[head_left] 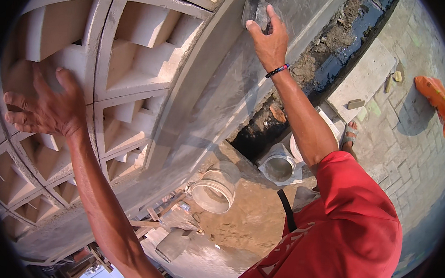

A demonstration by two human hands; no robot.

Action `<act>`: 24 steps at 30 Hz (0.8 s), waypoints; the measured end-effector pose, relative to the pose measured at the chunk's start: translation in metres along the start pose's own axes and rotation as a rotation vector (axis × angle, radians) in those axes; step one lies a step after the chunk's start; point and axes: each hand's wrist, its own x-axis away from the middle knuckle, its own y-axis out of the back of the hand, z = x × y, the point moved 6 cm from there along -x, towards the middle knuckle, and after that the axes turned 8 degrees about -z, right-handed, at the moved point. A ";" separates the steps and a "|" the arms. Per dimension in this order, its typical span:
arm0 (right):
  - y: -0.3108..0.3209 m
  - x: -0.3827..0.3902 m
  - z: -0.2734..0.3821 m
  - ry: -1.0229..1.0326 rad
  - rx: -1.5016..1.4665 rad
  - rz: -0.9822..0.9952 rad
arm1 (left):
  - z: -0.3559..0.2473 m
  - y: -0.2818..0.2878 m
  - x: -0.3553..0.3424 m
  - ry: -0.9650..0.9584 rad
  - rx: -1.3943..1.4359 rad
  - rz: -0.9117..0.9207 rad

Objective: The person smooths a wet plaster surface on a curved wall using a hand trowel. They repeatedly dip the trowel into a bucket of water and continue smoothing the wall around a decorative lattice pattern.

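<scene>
My left hand (pixel 48 104) is spread against the pale ventilation block wall (pixel 106 52), which has square recesses and dark joints, at the left. My right hand (pixel 270 46) grips a grey rectangular trowel (pixel 250 12) at the top centre, held on the smooth grey plastered band (pixel 219 98) beside the blocks. Its fingers wrap round the tool's handle, which is mostly hidden. A beaded bracelet is on my right wrist.
A narrow trench (pixel 358 40) with dark water borders the wall. Below are buckets (pixel 213 195) (pixel 281 168) on sand (pixel 243 223). Right are a concrete slab (pixel 361 76), pavers (pixel 402 158), an orange sack (pixel 433 99) and my sandalled foot (pixel 350 135).
</scene>
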 end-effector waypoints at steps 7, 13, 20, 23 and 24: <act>0.005 0.131 -0.024 -0.772 -0.562 0.494 | -0.004 -0.002 0.002 0.015 0.061 -0.024; 0.011 0.093 -0.011 -0.950 -1.184 0.479 | 0.005 -0.006 0.005 0.019 -0.039 0.066; -0.029 0.089 0.009 -0.244 -0.347 0.005 | 0.004 -0.006 0.002 0.002 -0.087 0.037; -0.043 0.124 0.005 -0.209 -0.208 -0.010 | -0.006 -0.004 -0.002 -0.012 -0.113 0.030; -0.042 0.139 0.003 -0.249 -0.235 0.020 | -0.004 -0.005 0.000 -0.014 -0.080 0.016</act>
